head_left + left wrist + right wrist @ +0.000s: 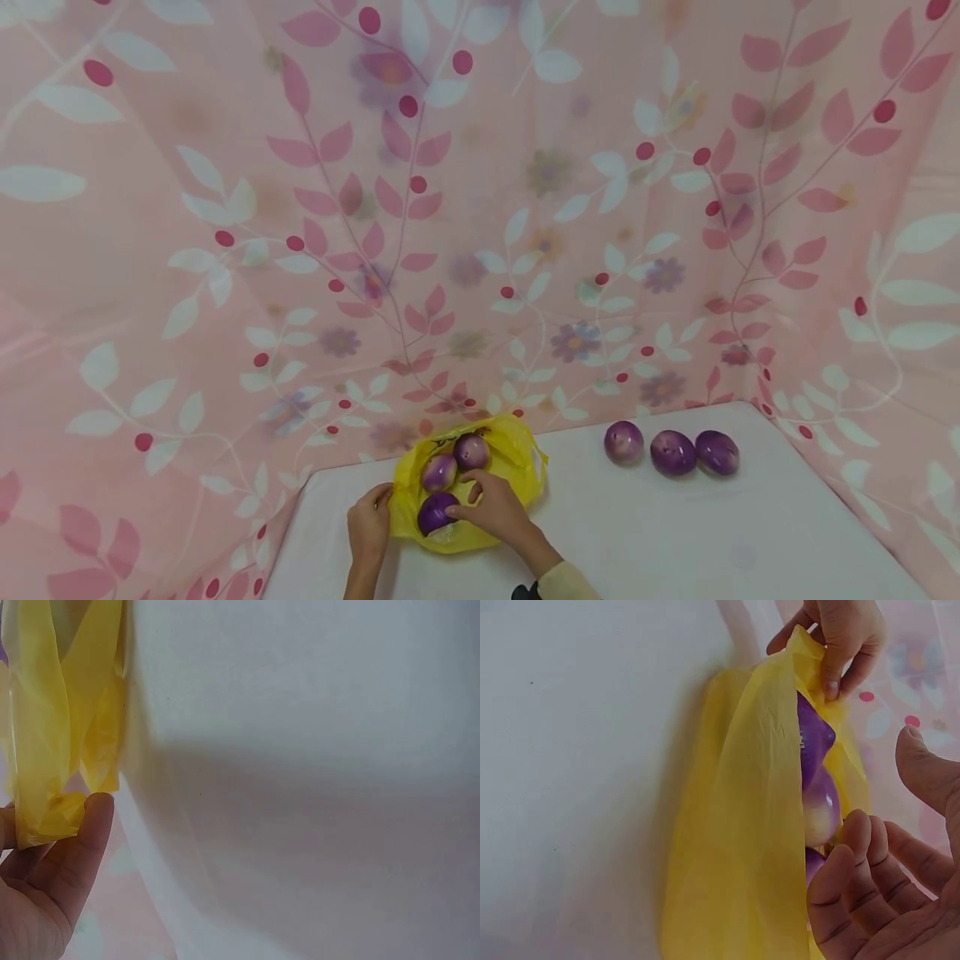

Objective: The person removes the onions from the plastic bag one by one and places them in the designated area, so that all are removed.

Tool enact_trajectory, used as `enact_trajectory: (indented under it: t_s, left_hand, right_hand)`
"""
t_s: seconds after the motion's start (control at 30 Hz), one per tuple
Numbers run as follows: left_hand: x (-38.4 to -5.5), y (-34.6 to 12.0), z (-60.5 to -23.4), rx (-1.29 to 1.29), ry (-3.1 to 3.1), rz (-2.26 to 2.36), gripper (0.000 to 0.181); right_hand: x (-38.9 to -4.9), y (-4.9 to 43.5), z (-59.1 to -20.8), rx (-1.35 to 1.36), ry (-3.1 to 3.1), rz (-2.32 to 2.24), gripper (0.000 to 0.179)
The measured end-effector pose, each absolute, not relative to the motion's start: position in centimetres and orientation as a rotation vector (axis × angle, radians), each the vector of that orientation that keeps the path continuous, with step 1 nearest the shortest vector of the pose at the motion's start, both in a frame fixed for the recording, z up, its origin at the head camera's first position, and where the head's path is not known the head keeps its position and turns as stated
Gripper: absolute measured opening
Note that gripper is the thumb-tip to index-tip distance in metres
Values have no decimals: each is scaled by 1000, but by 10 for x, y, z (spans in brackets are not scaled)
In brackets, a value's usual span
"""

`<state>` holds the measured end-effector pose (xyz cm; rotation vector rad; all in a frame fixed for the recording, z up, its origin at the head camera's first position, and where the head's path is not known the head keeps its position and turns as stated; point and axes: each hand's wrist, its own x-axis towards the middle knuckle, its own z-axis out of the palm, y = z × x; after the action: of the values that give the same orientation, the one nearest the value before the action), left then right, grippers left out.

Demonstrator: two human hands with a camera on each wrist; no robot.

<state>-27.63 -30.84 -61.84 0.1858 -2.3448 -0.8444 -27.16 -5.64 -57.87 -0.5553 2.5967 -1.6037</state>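
A yellow plastic bag [525, 483] lies on the white table with its mouth open toward me. Inside it are three glossy, round purple-and-white vegetables, one at the back [472, 452], one in the middle [439, 472] and a darker one in front [437, 514]. Whether they are onions or eggplants I cannot tell. My left hand [368, 525] pinches the bag's left edge; the left wrist view shows the bunched plastic [64, 814] between its fingers. At the bag's mouth is my right hand [495, 508], thumb spread from loosely bent fingers [832, 896], holding nothing.
Three more purple vegetables stand in a row on the right of the table: a left one [624, 442], a middle one [672, 453] and a right one [717, 452]. Behind the white table [637, 533] hangs a pink floral curtain [480, 250], also along both sides.
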Motion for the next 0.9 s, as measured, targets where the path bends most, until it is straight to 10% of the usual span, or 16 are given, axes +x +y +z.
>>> enact_trajectory:
  t_s: [0.9]
  left_hand:
    - [-274,-305,-619,183,-2353,-845,10]
  right_hand:
    - [-268,-84,-604,-348,2698,-1321,84]
